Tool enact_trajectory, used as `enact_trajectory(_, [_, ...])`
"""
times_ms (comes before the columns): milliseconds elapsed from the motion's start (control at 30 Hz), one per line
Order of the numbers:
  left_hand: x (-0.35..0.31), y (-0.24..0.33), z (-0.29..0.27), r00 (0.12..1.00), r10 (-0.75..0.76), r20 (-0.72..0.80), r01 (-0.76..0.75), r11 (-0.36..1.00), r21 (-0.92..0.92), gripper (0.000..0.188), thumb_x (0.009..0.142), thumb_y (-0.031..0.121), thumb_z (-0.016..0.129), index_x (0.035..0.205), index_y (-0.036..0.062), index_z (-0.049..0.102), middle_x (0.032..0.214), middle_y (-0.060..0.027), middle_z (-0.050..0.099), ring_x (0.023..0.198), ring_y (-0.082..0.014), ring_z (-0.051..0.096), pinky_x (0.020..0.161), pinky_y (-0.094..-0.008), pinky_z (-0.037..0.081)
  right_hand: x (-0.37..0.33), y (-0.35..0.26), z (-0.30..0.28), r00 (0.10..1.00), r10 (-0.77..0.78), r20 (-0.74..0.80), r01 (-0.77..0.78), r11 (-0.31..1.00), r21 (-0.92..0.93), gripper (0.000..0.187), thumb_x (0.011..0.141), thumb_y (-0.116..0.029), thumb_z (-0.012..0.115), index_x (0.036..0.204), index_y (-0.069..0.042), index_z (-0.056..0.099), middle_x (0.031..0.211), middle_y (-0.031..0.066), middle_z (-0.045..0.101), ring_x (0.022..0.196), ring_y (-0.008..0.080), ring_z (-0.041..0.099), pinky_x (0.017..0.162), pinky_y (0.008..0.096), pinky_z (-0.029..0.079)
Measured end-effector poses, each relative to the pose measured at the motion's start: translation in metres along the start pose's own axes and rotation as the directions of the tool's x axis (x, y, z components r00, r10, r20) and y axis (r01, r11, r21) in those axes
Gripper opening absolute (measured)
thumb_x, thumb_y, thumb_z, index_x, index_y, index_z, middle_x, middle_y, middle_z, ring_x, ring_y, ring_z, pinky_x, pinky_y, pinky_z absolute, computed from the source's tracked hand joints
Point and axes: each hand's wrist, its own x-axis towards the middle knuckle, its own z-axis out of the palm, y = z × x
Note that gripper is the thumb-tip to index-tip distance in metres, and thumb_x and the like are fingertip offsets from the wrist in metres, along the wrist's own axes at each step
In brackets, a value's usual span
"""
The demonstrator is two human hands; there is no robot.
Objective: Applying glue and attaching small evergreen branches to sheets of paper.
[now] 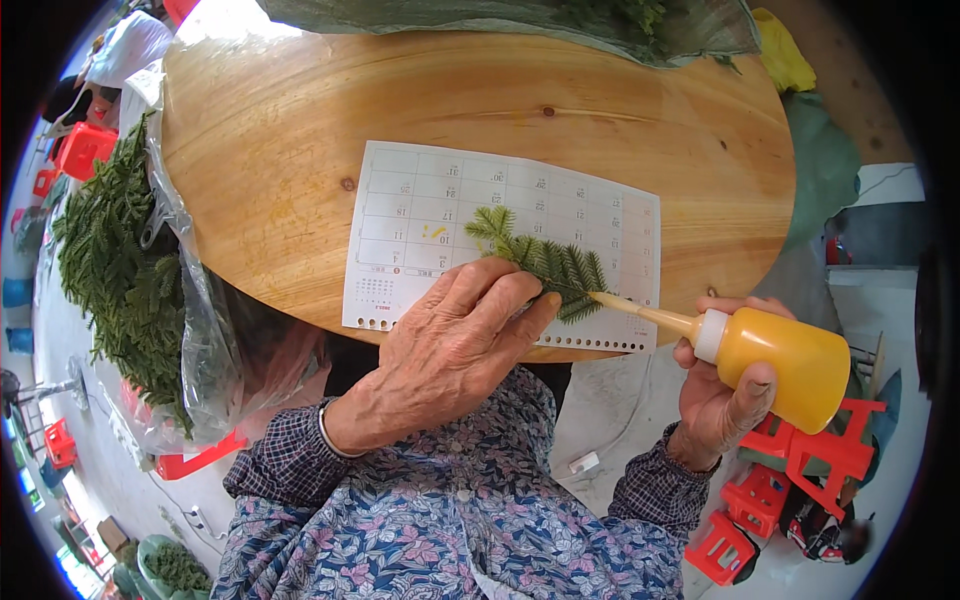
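A green artificial pine sprig (570,272) lies on a white calendar sheet (400,215) near the table's front edge. The fingers of my left hand (455,335) are pinched together over the sprig's near side and hold it against the paper. My right hand (725,385) grips a yellow squeeze bottle (790,362) with a white collar and a long tapered nozzle. The bottle is tilted to the left, its nozzle tip at the sprig's right end. Small yellow marks (434,233) show on the calendar left of the sprig.
The round wooden table (300,120) carries a clear plastic bag (520,25) at its far edge. Left of the table, a plastic bag holds a heap of green sprigs (120,270). Red stools (825,450) stand at the lower right. A white cable (625,430) runs along the floor.
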Motion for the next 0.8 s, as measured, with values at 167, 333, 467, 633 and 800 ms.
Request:
enact_trajectory(167, [0.0013, 0.0013, -0.0013, 1.000, -0.002, -0.001, 0.002, 1.000, 0.000, 0.029, 0.076, 0.008, 0.062, 0.104, 0.0031, 0.062, 0.106, -0.0081, 0.050, 0.098, -0.0225, 0.052, 0.079, -0.0305, 0.048, 0.0010, -0.0046, -0.0028, 1.000, 0.020, 0.013, -0.020, 1.000, -0.016, 0.076, 0.072, -0.055, 0.073, 0.121, -0.005, 0.043, 0.100, 0.0181, 0.063, 0.085, 0.0262, 0.064, 0.055, 0.0264, 0.057])
enact_trajectory(333, [-0.0001, 0.0013, -0.0026, 1.000, -0.007, -0.001, 0.007, 1.000, -0.001, 0.029, 0.076, 0.008, 0.062, 0.104, 0.0033, 0.062, 0.106, -0.0080, 0.050, 0.099, -0.0224, 0.052, 0.080, -0.0304, 0.048, 0.0009, -0.0076, -0.0015, 1.000, 0.015, 0.004, -0.015, 1.000, -0.028, 0.076, 0.072, -0.055, 0.074, 0.121, -0.005, 0.043, 0.100, 0.0180, 0.063, 0.086, 0.0263, 0.064, 0.055, 0.0262, 0.057])
enact_trajectory(467, [-0.0007, 0.0005, -0.0032, 1.000, -0.009, -0.003, 0.009, 1.000, -0.002, 0.029, 0.076, 0.008, 0.062, 0.104, 0.0033, 0.063, 0.106, -0.0078, 0.051, 0.099, -0.0223, 0.052, 0.080, -0.0304, 0.048, 0.0002, -0.0084, -0.0025, 1.000, 0.004, -0.004, -0.004, 0.999, -0.035, 0.076, 0.072, -0.054, 0.074, 0.121, -0.005, 0.043, 0.100, 0.0179, 0.063, 0.087, 0.0261, 0.064, 0.055, 0.0261, 0.056])
enact_trajectory(633, [-0.0009, -0.0011, -0.0043, 1.000, -0.004, -0.010, 0.004, 1.000, 0.002, 0.029, 0.076, 0.008, 0.062, 0.104, 0.0032, 0.063, 0.107, -0.0075, 0.051, 0.100, -0.0223, 0.052, 0.080, -0.0303, 0.048, -0.0013, -0.0088, -0.0056, 1.000, 0.025, 0.006, -0.025, 0.999, -0.034, 0.075, 0.072, -0.054, 0.074, 0.121, -0.006, 0.043, 0.101, 0.0176, 0.062, 0.087, 0.0261, 0.064, 0.055, 0.0260, 0.056])
enact_trajectory(800, [-0.0004, -0.0018, -0.0048, 1.000, -0.024, -0.009, 0.023, 1.000, -0.002, 0.028, 0.075, 0.007, 0.065, 0.102, 0.0041, 0.065, 0.106, -0.0067, 0.053, 0.098, -0.0219, 0.053, 0.078, -0.0296, 0.049, -0.0031, -0.0094, -0.0060, 1.000, 0.025, 0.006, -0.025, 0.999, -0.034, 0.075, 0.072, -0.054, 0.074, 0.122, -0.006, 0.043, 0.102, 0.0179, 0.062, 0.087, 0.0260, 0.064, 0.056, 0.0260, 0.056])
